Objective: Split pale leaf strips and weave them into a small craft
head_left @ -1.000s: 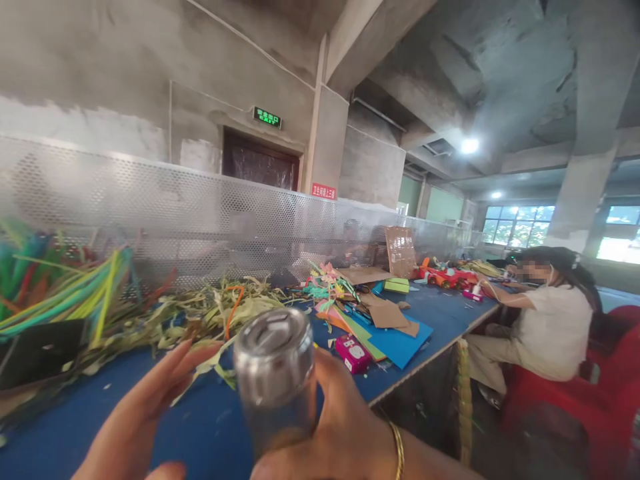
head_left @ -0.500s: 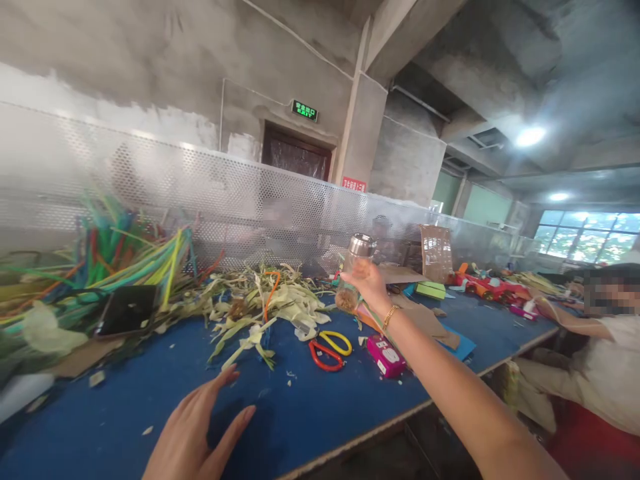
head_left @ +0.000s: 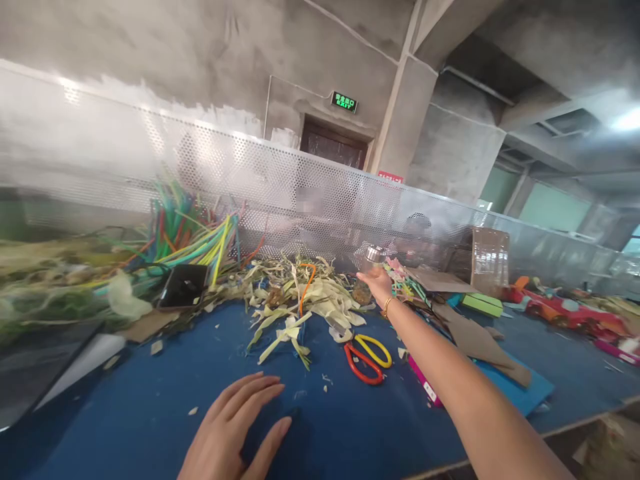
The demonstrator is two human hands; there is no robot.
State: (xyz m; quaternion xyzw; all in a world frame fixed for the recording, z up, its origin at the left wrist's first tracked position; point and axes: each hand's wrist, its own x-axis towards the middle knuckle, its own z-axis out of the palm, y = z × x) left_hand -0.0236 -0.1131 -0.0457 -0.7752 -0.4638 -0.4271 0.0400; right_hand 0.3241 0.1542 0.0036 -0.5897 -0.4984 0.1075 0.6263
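At the back of the blue table, my right hand (head_left: 377, 285) is wrapped round a clear bottle with a silver lid (head_left: 375, 253) and something brown in its bottom. The bottle stands upright beside a heap of pale dried leaves (head_left: 325, 297). Near the front, my left hand (head_left: 240, 427) hovers over the table with fingers apart and nothing in it. Between the hands lie scissors with one red and one yellow handle (head_left: 367, 359). A magenta box (head_left: 425, 381) is partly hidden by my right forearm.
Colourful stems (head_left: 185, 230) and a black phone-like device (head_left: 184, 287) are at the back left. Cardboard (head_left: 480, 333), a blue sheet (head_left: 520, 387) and a green pad (head_left: 481, 304) lie right. A perforated metal screen (head_left: 280, 180) runs behind the table (head_left: 165, 387).
The view has swung left, so the seated person at the right is out of frame. My right hand has carried the bottle back beside the leaf heap. My left hand stays open.
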